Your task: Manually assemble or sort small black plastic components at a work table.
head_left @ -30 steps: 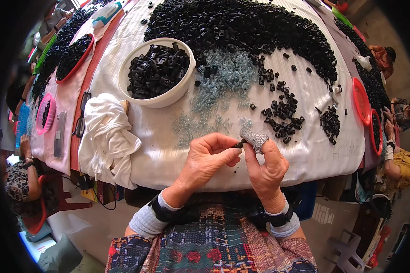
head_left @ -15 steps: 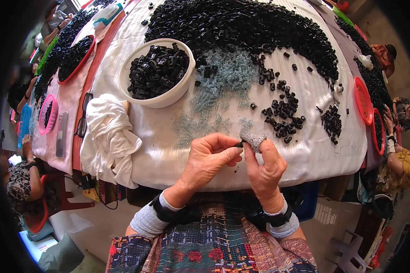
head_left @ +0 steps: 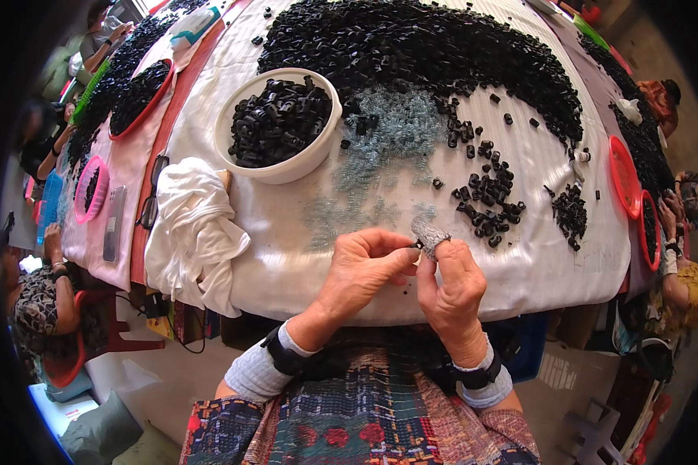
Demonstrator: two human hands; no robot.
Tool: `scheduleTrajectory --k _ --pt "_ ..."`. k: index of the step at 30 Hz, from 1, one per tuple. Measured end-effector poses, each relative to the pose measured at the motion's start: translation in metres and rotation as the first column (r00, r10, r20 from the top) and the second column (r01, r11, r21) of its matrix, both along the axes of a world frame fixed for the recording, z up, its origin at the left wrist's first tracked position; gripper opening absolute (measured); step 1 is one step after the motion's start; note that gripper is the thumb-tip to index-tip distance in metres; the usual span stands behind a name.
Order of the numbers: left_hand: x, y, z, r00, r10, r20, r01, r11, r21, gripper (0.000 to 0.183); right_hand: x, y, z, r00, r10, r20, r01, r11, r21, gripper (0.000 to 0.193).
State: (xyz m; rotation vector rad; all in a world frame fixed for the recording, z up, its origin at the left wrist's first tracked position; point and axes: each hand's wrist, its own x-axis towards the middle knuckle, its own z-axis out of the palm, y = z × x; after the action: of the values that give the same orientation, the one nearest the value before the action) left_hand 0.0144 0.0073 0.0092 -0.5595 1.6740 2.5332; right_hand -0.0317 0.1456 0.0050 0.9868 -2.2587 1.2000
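Close to the table's near edge, my left hand [head_left: 367,267] pinches a small black plastic piece [head_left: 417,246] between thumb and fingertips. My right hand [head_left: 455,291] meets it there, fingers bent and closed, with a grey finger cover [head_left: 430,234] over its forefinger. Whatever lies between the right fingertips is too small and hidden to make out. Just beyond the hands, small clear bluish springs or rings [head_left: 388,136] are spread over the cloth. Loose black plastic parts [head_left: 488,198] lie to the right of them, with a cluster of smaller black pieces [head_left: 570,213] farther right.
A white bowl [head_left: 335,116] full of black parts stands at left, behind a crumpled white cloth [head_left: 190,232]. A large heap of black pieces [head_left: 419,46] covers the far side. Red baskets [head_left: 624,174] sit at right. People work at tables on both sides.
The view has shifted slightly, so the table sits a little farther right. My right forefinger with its grey cover has tilted more upright. Both hands stay together around the small black piece.
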Motion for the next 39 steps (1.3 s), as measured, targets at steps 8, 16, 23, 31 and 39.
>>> scheduleTrajectory --k 8,16,23,31,39 --pt "-0.001 -0.002 0.002 0.999 -0.020 0.039 0.018 0.999 0.050 0.015 -0.003 0.004 0.008 0.996 0.040 0.074 -0.039 0.999 -0.019 0.033" --pt "-0.002 -0.002 0.005 1.000 -0.004 0.024 0.002 0.994 0.107 0.013 -0.007 0.002 0.004 0.995 0.099 -0.003 -0.098 0.987 0.129 0.040" --pt "-0.001 -0.003 0.001 0.999 -0.040 -0.023 0.042 0.996 0.075 0.012 -0.004 0.001 0.005 0.995 0.099 -0.017 -0.095 0.982 0.165 0.035" --pt "0.000 -0.002 -0.003 0.999 -0.027 -0.024 0.028 0.999 0.037 0.013 -0.007 0.000 0.005 0.995 0.071 -0.072 -0.055 0.976 0.209 0.033" --pt "-0.003 -0.011 -0.004 0.994 -0.071 0.084 0.059 0.988 0.144 0.017 -0.011 -0.002 0.002 0.989 0.108 -0.100 -0.084 0.971 0.222 0.030"
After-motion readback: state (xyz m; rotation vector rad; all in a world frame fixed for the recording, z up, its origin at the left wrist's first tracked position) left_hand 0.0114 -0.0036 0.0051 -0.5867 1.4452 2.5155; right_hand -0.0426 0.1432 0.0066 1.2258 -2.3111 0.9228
